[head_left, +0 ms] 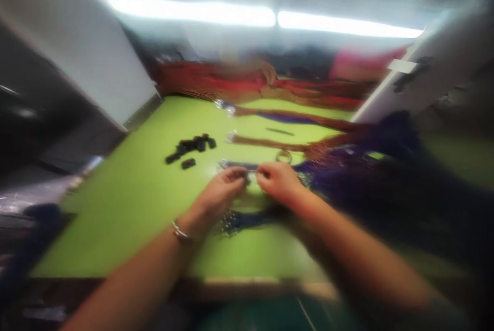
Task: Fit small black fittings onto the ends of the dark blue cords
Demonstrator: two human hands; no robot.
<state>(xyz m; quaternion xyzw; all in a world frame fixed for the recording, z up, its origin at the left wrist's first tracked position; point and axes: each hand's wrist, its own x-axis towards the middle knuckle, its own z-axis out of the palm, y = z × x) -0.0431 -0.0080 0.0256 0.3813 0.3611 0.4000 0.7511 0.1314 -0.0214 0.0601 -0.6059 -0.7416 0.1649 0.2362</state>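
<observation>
Both hands meet over the middle of a green tabletop [127, 202], fingertips a short gap apart. My left hand [226, 184] is closed in a pinch on a small dark piece [247, 179], too blurred to make out in detail. Closed as well, my right hand [280, 179] pinches a thin pale wire [252, 171] that spans the gap to the left fingers. Below the hands lies a bundle of dark blue wires [252, 219] with shiny metal ends. Left of them sits a pile of black connector housings [191, 144], some with reddish marks.
Brown wire bundles [278, 141] with pale ends lie beyond the hands, near a roll of tape [284, 156] and a dark pen-like stick [280, 131]. Dark blue wires [355, 171] heap at right. Upright panels [116, 63] flank the table; another person's hand [268, 72] shows behind red wires.
</observation>
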